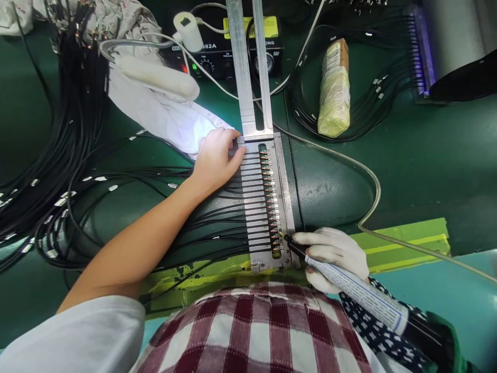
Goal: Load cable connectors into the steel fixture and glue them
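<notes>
A flat metal fixture (254,207) lies in front of me. Several black cables run side by side across it, their small connectors (274,212) lined up along a slot. My bare left hand (217,158) grips the fixture's upper left corner between thumb and fingers. In a white glove, my right hand (337,254) is closed around a glue-dispensing syringe (361,292) with a blue-printed white label and a black nozzle. The nozzle tip is at the connectors near the fixture's lower end; whether it touches them I cannot tell.
A metal bar frame (243,67) extends from the fixture over a black dispenser unit (217,62). Bundled black cables (77,103) lie left. A yellow-wrapped block (334,93) and a purple-lit device (419,52) stand right. A clear hose (375,186) curves across the green table (326,186).
</notes>
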A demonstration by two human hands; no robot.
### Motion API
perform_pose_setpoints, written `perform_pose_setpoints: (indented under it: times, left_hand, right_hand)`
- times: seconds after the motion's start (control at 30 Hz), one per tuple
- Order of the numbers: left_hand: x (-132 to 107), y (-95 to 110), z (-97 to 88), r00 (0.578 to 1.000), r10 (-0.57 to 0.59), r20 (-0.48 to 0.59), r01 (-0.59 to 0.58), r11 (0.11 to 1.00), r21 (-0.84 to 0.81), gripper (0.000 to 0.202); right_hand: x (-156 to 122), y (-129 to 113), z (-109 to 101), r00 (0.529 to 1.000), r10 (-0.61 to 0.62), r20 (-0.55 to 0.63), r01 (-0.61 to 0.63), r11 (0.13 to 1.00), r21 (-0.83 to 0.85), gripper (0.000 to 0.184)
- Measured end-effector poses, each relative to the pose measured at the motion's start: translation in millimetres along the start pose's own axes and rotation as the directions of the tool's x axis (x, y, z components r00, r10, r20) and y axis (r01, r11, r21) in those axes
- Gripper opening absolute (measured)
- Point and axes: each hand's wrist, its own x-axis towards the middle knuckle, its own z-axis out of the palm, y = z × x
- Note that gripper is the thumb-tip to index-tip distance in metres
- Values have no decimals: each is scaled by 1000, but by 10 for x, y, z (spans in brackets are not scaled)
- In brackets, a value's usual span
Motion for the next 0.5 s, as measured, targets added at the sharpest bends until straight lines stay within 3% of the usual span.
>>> perform_pose_setpoints:
  times: [0.5]
  left_hand:
    - [0, 6, -7, 1000, 0, 0, 0, 1000, 16, 23]
  right_hand:
    - [19, 13, 7, 1000, 7, -14, -7, 1000, 9, 16]
